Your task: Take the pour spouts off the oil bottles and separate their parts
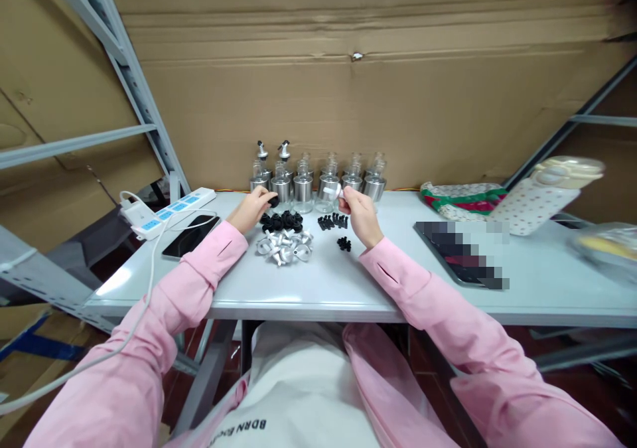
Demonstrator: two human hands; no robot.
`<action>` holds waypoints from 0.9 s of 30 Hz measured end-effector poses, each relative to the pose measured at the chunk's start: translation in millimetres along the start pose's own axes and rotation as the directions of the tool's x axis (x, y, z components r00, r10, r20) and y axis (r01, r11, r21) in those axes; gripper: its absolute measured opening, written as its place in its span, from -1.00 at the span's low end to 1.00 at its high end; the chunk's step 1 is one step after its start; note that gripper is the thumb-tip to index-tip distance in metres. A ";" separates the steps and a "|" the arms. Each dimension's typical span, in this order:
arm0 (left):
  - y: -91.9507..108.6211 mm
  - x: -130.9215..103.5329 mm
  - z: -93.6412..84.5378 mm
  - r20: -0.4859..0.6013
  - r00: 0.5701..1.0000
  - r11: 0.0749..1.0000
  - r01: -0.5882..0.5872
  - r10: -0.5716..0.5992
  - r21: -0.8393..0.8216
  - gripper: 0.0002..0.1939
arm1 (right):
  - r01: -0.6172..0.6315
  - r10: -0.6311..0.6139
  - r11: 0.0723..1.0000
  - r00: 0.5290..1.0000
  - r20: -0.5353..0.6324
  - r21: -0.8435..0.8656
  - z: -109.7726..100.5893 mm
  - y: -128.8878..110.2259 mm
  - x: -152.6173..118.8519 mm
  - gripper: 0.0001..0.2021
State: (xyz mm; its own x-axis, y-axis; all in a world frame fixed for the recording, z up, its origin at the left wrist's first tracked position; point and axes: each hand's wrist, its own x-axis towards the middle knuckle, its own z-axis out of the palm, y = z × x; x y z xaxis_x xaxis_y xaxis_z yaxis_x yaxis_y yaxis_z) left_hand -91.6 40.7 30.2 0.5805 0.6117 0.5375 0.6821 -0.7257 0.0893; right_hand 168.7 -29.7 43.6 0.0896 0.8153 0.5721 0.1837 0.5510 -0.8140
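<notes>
Bottles [303, 186] line the far surface [338, 289], seemingly leaving near room for silver parts [281, 246]; remotely, I see the left hand [249, 210] pinching a black piece [273, 201], the right hand [363, 218] gripping a white piece [332, 192]

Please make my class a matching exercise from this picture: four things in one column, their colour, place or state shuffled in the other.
Things:
1. Left hand
2. Power strip
3. Right hand
4. Silver pieces

Descriptions:
A. Holding a pale piece
B. Heaped on the table
C. Holding a black piece
D. White with blue patches

Pairs: 1-C, 2-D, 3-A, 4-B
</notes>
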 end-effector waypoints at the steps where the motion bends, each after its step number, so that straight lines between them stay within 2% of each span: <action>1: -2.8 -0.5 6.7 0.054 0.998 1.000 0.019 -0.019 0.013 -0.67 | -0.003 0.003 1.000 1.000 0.008 -0.013 0.2 0.3 -0.7 -0.48; 3: -4.5 -1.5 16.6 0.120 0.992 0.998 0.040 -0.045 0.039 -0.63 | -0.003 0.004 0.999 1.000 0.023 -0.042 0.1 1.2 -1.6 -0.48; 5: -2.6 -1.8 20.0 0.136 0.989 0.996 0.045 -0.054 0.071 -0.61 | 0.003 -0.001 0.998 0.999 0.035 -0.058 -0.6 2.3 -1.8 -0.49; 10: 4.8 0.7 14.0 0.147 0.988 0.986 0.019 -0.044 0.168 -0.73 | -0.007 0.012 0.996 0.998 0.055 -0.091 -0.9 5.7 -2.1 -0.53; 17: 2.0 0.4 17.0 0.146 0.989 0.978 0.001 -0.032 0.208 -0.69 | 0.001 0.014 0.989 0.995 0.097 -0.151 0.9 8.3 -4.1 -0.58; 21: -1.2 -0.2 17.3 0.195 0.978 0.976 0.034 -0.078 0.216 -0.71 | 0.039 -0.005 0.979 0.986 0.167 -0.201 2.2 5.5 -5.6 -0.69; 24: -0.8 0.3 16.9 0.210 0.974 0.978 0.044 -0.088 0.206 -0.72 | 0.153 -0.067 0.951 0.950 0.304 -0.270 6.6 4.6 -9.0 -0.79; 27: 3.4 1.1 18.1 0.210 0.976 0.982 0.022 -0.062 0.185 -0.72 | 0.306 -0.148 0.908 0.873 0.464 -0.287 14.3 6.4 -14.1 -0.82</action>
State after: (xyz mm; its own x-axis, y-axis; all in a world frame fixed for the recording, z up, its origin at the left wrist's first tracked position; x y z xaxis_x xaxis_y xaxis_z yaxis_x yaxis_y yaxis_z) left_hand -80.6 44.6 15.9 0.6178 0.7076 0.3430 0.7654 -0.6411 -0.0560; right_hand 154.6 -35.2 28.9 -0.4033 0.7131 0.5734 0.4751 0.6988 -0.5348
